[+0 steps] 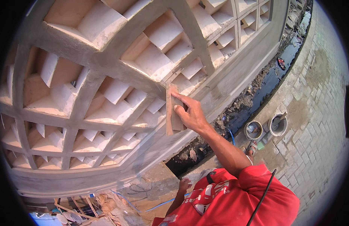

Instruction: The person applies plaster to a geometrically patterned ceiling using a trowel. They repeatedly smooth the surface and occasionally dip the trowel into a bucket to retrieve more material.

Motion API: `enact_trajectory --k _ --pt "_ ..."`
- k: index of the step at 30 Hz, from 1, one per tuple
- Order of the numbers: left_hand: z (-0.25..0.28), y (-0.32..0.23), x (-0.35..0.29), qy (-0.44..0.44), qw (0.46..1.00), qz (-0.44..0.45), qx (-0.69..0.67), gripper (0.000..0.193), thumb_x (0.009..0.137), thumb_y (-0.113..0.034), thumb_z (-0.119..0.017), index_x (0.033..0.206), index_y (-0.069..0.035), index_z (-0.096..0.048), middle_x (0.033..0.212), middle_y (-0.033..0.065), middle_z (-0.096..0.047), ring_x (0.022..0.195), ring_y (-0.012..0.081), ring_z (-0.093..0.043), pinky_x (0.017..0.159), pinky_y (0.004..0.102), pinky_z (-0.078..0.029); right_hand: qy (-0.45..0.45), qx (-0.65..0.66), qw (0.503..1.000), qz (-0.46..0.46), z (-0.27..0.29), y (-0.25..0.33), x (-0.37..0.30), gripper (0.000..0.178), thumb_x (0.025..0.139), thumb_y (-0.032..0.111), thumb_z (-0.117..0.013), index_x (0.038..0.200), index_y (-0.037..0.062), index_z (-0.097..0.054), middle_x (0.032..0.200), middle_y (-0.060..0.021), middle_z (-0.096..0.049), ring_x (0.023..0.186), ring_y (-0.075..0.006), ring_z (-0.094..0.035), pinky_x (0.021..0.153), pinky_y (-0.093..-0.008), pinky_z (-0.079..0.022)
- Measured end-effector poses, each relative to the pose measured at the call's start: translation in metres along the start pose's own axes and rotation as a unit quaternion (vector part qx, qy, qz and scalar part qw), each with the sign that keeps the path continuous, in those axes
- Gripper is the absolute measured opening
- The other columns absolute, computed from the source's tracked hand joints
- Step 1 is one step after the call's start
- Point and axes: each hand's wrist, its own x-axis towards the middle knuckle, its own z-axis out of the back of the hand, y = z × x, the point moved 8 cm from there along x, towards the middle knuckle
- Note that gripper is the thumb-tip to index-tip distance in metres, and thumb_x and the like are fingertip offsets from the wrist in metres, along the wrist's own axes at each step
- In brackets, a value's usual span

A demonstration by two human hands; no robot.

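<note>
My right hand (pixel 192 116) grips a wooden plastering float (pixel 169 120) by its handle, with the index finger stretched along its top. The float lies against the grey plastered frame (pixel 95 60) of the openwork wall, at a joint beside the lower openings. Angled pale blocks (pixel 161 32) fill those openings. Lower down, close to the front of my red shirt, is my left hand (pixel 185 185). Its fingers look curled, and whatever they may hold is hidden.
A drainage ditch (pixel 253 101) with dark water and rubble runs along the wall's foot. Two buckets, one with cloudy contents (pixel 253 130) and one holding a tool (pixel 278 125), stand on the paving (pixel 313 143). A blue hose (pixel 163 203) and scrap wood (pixel 89 207) lie below.
</note>
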Motion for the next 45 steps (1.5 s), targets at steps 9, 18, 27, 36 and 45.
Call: enact_trajectory --k 9,18,27,36,45 --pt "-0.007 0.014 0.003 -0.014 0.999 0.004 -0.050 0.029 0.087 -0.017 -0.055 0.115 -0.008 -0.051 0.102 0.0125 -0.062 0.072 0.0243 -0.066 0.064 0.0348 -0.053 -0.019 0.399 0.915 -0.050 0.145 0.000 0.026 0.052 0.088 0.013 -0.059 0.135 0.0006 -0.040 0.110 -0.0102 -0.060 0.088 -0.0125 -0.063 0.076 -0.0237 -0.054" --pt "-0.015 0.026 0.008 -0.014 0.998 -0.005 -0.064 0.025 0.088 -0.018 -0.055 0.111 -0.009 -0.052 0.096 0.0110 -0.061 0.067 0.0231 -0.064 0.057 0.0332 -0.052 0.021 0.282 0.959 -0.037 0.159 -0.015 0.042 0.061 0.085 0.014 -0.067 0.136 -0.0028 -0.038 0.123 -0.0131 -0.055 0.107 -0.0173 -0.057 0.091 -0.0308 -0.047" --pt "-0.021 0.019 -0.014 -0.041 0.997 -0.007 -0.072 0.029 0.087 -0.017 -0.055 0.114 -0.007 -0.052 0.097 0.0111 -0.061 0.065 0.0226 -0.064 0.056 0.0322 -0.051 -0.005 -0.377 0.902 0.210 0.135 -0.012 0.051 0.064 0.072 0.002 -0.069 0.132 0.0139 -0.050 0.090 -0.0105 -0.055 0.082 -0.0300 -0.055 0.073 -0.0373 -0.048" --pt "-0.052 0.032 -0.038 -0.069 0.992 0.027 -0.100 0.027 0.085 -0.016 -0.056 0.111 -0.006 -0.054 0.092 0.0095 -0.063 0.063 0.0212 -0.064 0.053 0.0306 -0.051 -0.026 -0.401 0.853 0.332 0.125 -0.016 0.080 0.072 0.069 0.000 -0.068 0.136 0.0116 -0.044 0.089 -0.0098 -0.051 0.077 -0.0278 -0.051 0.068 -0.0385 -0.046" --pt "-0.090 0.032 -0.062 -0.093 0.985 0.037 -0.144 0.020 0.083 -0.011 -0.058 0.102 -0.007 -0.056 0.087 0.0079 -0.063 0.060 0.0194 -0.064 0.047 0.0274 -0.048 -0.015 -0.403 0.877 0.263 0.130 -0.056 0.078 0.069 0.072 0.001 -0.067 0.137 0.0101 -0.044 0.081 -0.0107 -0.046 0.075 -0.0280 -0.049 0.066 -0.0383 -0.045"
